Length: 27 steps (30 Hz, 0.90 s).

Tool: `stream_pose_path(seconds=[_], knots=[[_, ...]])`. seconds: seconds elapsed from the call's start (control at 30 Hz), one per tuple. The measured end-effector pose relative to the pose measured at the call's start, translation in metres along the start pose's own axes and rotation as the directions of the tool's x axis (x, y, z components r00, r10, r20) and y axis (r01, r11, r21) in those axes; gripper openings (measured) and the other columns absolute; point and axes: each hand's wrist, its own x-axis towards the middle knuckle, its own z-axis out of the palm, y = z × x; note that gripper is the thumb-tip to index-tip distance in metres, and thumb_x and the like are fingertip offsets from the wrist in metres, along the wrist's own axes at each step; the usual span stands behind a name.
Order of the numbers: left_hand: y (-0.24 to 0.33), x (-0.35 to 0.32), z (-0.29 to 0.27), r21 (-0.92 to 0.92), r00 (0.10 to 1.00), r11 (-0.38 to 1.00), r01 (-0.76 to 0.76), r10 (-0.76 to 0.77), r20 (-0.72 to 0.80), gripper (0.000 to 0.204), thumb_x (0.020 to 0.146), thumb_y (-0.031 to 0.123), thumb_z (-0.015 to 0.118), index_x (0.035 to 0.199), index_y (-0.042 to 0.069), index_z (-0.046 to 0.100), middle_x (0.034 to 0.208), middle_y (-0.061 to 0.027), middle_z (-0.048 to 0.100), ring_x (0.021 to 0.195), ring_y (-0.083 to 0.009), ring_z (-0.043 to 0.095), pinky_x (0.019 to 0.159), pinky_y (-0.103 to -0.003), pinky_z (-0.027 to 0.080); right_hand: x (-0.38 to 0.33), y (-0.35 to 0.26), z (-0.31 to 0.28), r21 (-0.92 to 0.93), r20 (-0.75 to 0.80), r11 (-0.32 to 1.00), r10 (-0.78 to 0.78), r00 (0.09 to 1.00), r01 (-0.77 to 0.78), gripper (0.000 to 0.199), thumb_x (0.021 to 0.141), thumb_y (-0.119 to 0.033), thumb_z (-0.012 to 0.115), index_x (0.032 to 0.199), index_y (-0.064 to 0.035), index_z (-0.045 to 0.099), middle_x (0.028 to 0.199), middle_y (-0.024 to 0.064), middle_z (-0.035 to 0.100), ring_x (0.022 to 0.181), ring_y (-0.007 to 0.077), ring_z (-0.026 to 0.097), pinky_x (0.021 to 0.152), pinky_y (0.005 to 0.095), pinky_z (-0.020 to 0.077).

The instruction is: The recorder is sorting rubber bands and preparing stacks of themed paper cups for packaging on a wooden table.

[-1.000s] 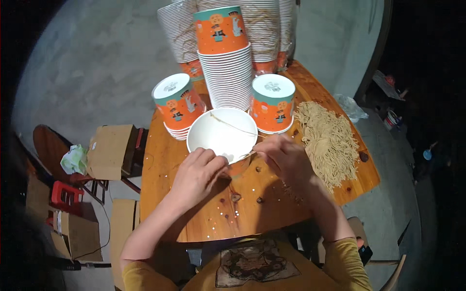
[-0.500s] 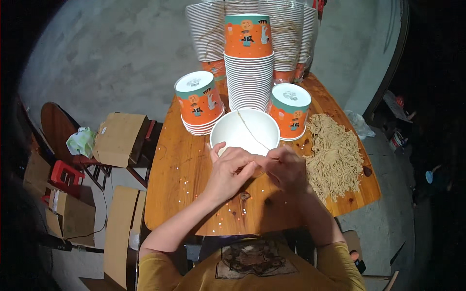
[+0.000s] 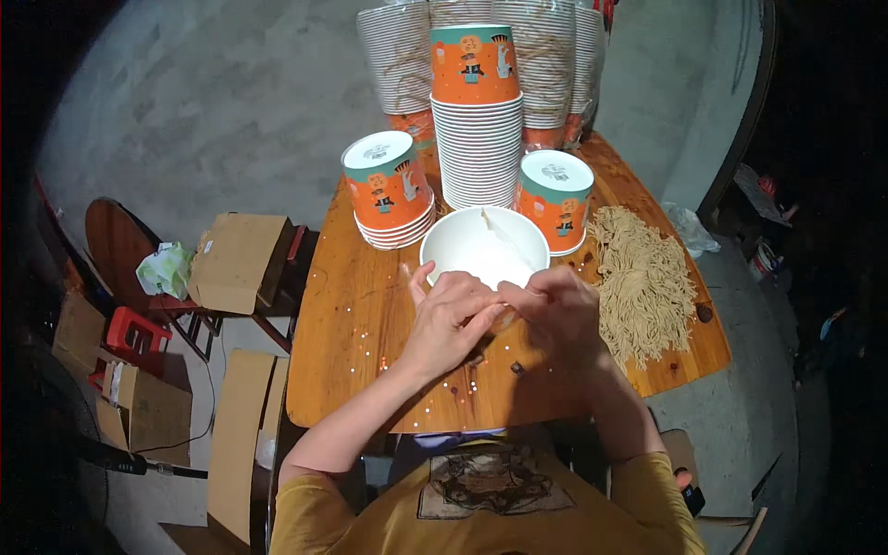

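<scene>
A white paper bucket (image 3: 481, 242) stands mouth up on the wooden table, with a thin tan string (image 3: 486, 218) at its far inner side. My left hand (image 3: 451, 319) and my right hand (image 3: 561, 305) meet at the bucket's near rim, their thumbs and forefingers pinched together around the string's near end. The fingers hide the pinched part. On the left hand the little finger sticks out beside the rim. To the right of my right hand lies a heap of tan strings (image 3: 645, 296).
Upside-down orange paper buckets stand in a left stack (image 3: 388, 199), a tall middle stack (image 3: 476, 139) and a right stack (image 3: 555, 199). Wrapped stacks (image 3: 536, 69) stand behind. White specks dot the wooden table (image 3: 342, 287). Cardboard boxes (image 3: 239, 264) and a red stool (image 3: 134, 338) are at the left.
The whole view has shifted slightly. My hands stay pinched together at the bucket's rim. The string, plainly stretched across the bucket before, now shows mainly at the far inner side.
</scene>
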Motion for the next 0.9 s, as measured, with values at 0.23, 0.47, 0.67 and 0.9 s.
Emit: stream_pose_path(seconds=[0.23, 0.47, 0.67, 0.9], knots=[[-0.005, 0.001, -0.007, 0.122, 0.999, 0.992, -0.045, 0.044, 0.004, 0.016, 0.083, 0.020, 0.064, 0.098, 0.018, 0.071, 0.079, 0.0016, 0.059, 0.089, -0.0162, 0.053, 0.103, -0.044, 0.020, 0.004, -0.001, 0.002, 0.053, -0.102, 0.995, 0.089, 0.991, -0.084, 0.026, 0.075, -0.008, 0.068, 0.098, -0.0194, 0.065, 0.077, 0.0011, 0.049, 0.064, 0.0158, 0.054, 0.052, 0.0295, 0.0462], [-0.020, 0.026, -0.065, -0.083, 0.984, 0.989, -0.120, 0.130, 0.121, 0.024, 0.088, 0.018, 0.058, 0.110, 0.011, 0.066, 0.074, -0.0041, 0.048, 0.082, -0.0204, 0.045, 0.082, -0.034, 0.030, 0.038, 0.030, -0.013, 0.337, 0.025, 0.882, 0.342, 0.939, -0.330, 0.013, 0.081, 0.001, 0.061, 0.091, -0.0036, 0.068, 0.074, 0.0050, 0.055, 0.064, 0.0153, 0.053, 0.057, 0.0249, 0.0417], [-0.046, 0.052, -0.101, -0.649, 0.936, 0.680, 0.341, -0.309, 0.167, 0.024, 0.094, 0.013, 0.053, 0.116, 0.006, 0.058, 0.096, -0.0016, 0.059, 0.087, -0.0072, 0.054, 0.078, -0.023, 0.045, 0.022, 0.033, 0.007, 0.675, 0.306, 0.619, 0.260, 0.916, -0.401, 0.034, 0.080, -0.027, 0.072, 0.106, -0.0079, 0.064, 0.099, 0.0023, 0.057, 0.088, 0.0133, 0.053, 0.078, 0.0261, 0.0437], [-0.108, 0.098, -0.138, -0.762, 0.683, 0.271, 0.588, -0.671, 0.289, 0.015, 0.093, 0.016, 0.054, 0.101, 0.004, 0.058, 0.087, -0.0063, 0.064, 0.069, -0.0143, 0.064, 0.058, -0.026, 0.057, 0.069, 0.020, 0.056, 0.604, 0.382, 0.711, 0.139, 0.914, -0.361, 0.084, 0.071, -0.039, 0.075, 0.139, -0.0062, 0.037, 0.129, 0.0137, 0.039, 0.123, 0.0297, 0.037, 0.106, 0.0388, 0.0312]])
